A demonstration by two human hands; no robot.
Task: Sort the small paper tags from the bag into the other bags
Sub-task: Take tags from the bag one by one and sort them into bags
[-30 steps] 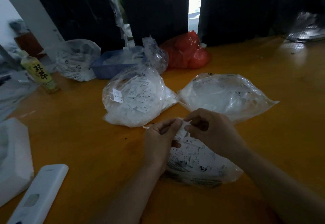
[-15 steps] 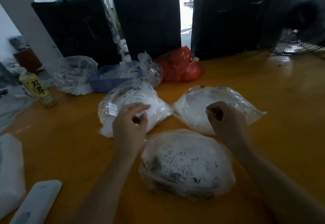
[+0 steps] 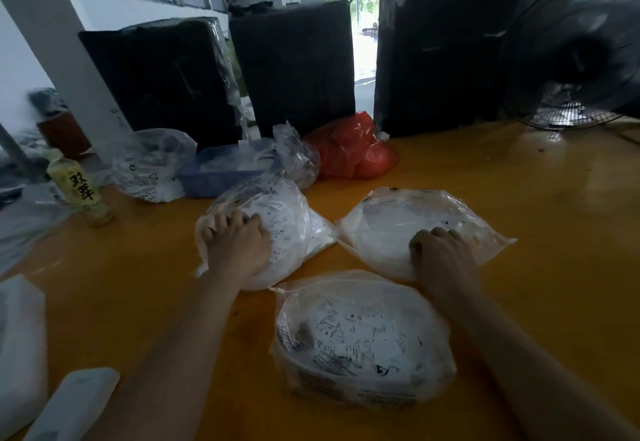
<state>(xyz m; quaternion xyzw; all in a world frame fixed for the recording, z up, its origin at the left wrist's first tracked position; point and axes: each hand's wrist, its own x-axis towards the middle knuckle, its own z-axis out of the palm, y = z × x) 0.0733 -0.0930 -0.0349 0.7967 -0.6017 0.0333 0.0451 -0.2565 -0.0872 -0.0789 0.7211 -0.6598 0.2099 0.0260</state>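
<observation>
Both hands lie on clear bags: left hand (image 3: 237,246) with curled fingers on the left bag (image 3: 277,218), right hand (image 3: 440,253) likewise on the right bag (image 3: 415,212); whether either pinches a tag is unclear; tag-filled bag (image 3: 363,340) sits between the forearms

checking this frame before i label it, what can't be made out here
- Head view: left hand fingertips and right hand fingertips, folded out of sight into the bags; whether either holds a tag is hidden.
- Print on tags in near bag: too small.
- White object: cut off by left edge.

Glossy clear plastic bags (image 3: 363,336), smooth tabletop (image 3: 519,215)
</observation>
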